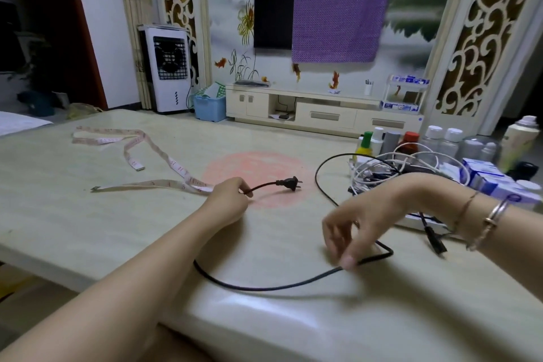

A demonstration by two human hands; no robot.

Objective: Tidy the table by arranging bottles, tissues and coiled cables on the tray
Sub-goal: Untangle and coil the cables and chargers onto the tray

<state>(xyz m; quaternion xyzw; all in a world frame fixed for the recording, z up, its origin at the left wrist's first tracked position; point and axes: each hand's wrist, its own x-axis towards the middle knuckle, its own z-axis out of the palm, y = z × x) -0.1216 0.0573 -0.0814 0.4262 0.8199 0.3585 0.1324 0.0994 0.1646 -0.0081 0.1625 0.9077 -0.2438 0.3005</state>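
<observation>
Coiling the black power cord, both hands on it

Nearest me, my right hand point(349, 232) pinches the black power cord point(264, 287) mid-run between thumb and fingertips; my left hand point(227, 200) is closed on it just behind the two-pin plug point(289, 183). The slack loops over the tabletop point(88, 214) towards the tray point(417, 222), which already holds white cables point(382, 169), bottles point(435, 138) and tissue packs point(487, 178). I judge even loops, fed hand to hand, would coil it best. A measuring tape point(152, 156) lies beyond.
</observation>
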